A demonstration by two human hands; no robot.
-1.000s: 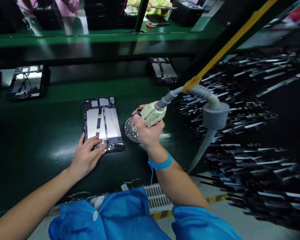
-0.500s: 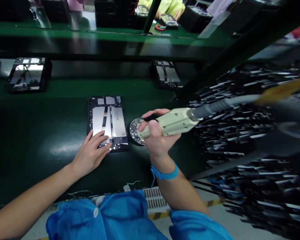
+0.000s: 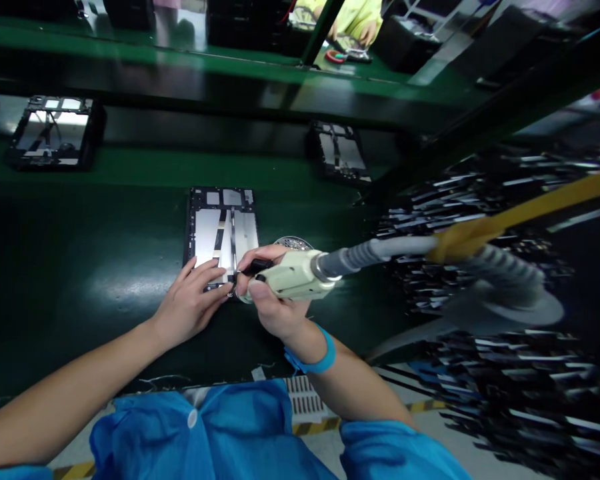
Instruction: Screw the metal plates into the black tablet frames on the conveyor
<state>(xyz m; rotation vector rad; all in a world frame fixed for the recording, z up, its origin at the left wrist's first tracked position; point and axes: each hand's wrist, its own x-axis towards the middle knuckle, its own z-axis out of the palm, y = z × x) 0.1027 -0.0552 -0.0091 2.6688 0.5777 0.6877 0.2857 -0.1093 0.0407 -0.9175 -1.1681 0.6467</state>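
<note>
Power tool (image 3: 293,275) is clasped in our right hand (image 3: 280,315) over the open-backed tablet (image 3: 206,233), back from the bench (image 3: 80,280)'s front edge; our left hand (image 3: 193,295) rests on it, fingers slightly parted.

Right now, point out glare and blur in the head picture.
Head view, left: a glare patch on the green bench, left of the open device; head view, upper left: bright reflection on another unit; head view, right: thin dark parts look smeared; head view, centre: the pale tool looks crisper.

right hand (image 3: 279,312) + screwdriver (image 3: 298,275) | off perforated dish (image 3: 295,243) | now at tablet (image 3: 207,232) lower edge
</note>
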